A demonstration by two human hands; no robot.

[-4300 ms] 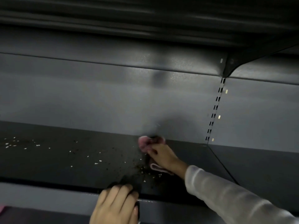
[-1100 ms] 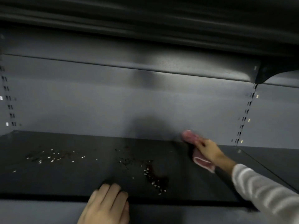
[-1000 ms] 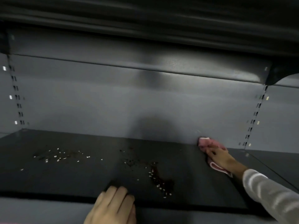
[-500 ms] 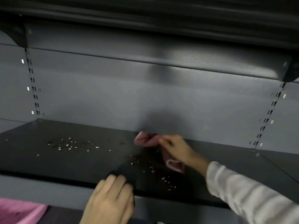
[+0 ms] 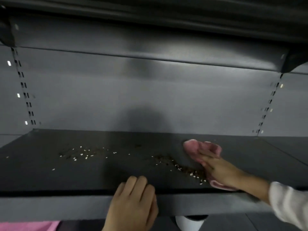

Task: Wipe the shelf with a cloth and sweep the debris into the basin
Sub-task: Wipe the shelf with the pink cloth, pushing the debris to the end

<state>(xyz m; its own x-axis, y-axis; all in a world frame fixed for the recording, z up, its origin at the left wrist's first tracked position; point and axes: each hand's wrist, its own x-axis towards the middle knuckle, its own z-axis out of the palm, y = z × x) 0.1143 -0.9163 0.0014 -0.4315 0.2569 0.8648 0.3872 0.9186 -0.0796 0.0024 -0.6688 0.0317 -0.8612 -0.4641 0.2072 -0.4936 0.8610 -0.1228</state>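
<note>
The dark shelf (image 5: 83, 177) is spanning the whole lower half of the frame, its grey front lip running along the bottom. At the lower left corner a pink basin (image 5: 28, 226) is showing just below that lip, only its edge visible. The left hand (image 5: 133, 205) is resting at lower centre, fingers curled loosely over the shelf's front edge and holding nothing. The right hand (image 5: 216, 169), at right of centre, is lying flat and pressing down on the pink cloth (image 5: 196, 147), which is bunching ahead of the fingertips. The cloth is judged soft, light and pliable; it is best held by pinning it under the palm. Debris is lying in two patches: a dark-and-pale line (image 5: 183, 169) just left of the cloth, and a looser scatter (image 5: 81, 153) at centre left. The grains are judged light and prone to scattering under a fast stroke.
</note>
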